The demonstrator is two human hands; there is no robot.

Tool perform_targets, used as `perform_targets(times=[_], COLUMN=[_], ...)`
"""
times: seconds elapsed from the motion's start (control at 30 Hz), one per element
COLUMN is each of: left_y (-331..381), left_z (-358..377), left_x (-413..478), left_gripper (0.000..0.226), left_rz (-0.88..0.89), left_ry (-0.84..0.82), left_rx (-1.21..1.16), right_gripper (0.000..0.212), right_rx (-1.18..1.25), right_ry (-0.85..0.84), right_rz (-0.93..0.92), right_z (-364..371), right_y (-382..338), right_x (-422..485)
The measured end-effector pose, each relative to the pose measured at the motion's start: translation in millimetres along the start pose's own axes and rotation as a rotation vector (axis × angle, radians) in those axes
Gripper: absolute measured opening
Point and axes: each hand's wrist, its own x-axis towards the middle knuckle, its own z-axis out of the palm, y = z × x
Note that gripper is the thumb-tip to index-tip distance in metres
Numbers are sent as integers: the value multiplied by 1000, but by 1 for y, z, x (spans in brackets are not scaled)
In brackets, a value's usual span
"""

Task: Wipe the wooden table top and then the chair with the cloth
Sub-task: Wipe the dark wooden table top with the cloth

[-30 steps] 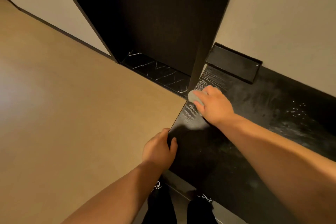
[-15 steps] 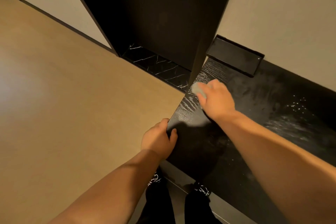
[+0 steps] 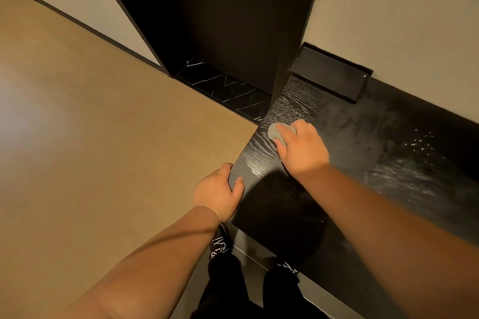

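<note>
So, your black wooden table top [image 3: 350,163] fills the right side, grain showing near its left end. Your left hand [image 3: 217,193] grips that left edge, thumb on top. Your right hand [image 3: 302,149] presses the grey cloth [image 3: 275,132], bunched under its fingers, onto the top.

The dark worktop [image 3: 350,189] is mostly bare and open toward the right. At the back a flat black tray [image 3: 329,74] lies against the wall [image 3: 401,21]. A tall dark panel [image 3: 285,46] stands at the back left corner and blocks passage there. The right hand [image 3: 302,149] and left hand [image 3: 217,193] occupy the left edge. White specks [image 3: 421,141], maybe crumbs, lie far right.
</note>
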Motion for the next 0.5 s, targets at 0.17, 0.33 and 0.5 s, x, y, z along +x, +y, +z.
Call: perform_targets(times=[0.17, 0.33, 0.5], left_y=[1, -1, -3], left_z=[0, 1, 0], left_x=[1, 0, 1], left_gripper=[35, 36, 38], left_rz=[-13, -8, 3], left_ry=[-4, 0, -7], left_rx=[34, 15, -5], right_gripper=[23, 19, 26], right_rx=[-99, -65, -100], right_ry=[-123, -137, -38], right_rz=[-512, -291, 36], right_z=[18, -1, -3], right_y=[-33, 4, -6], right_x=[-39, -9, -7])
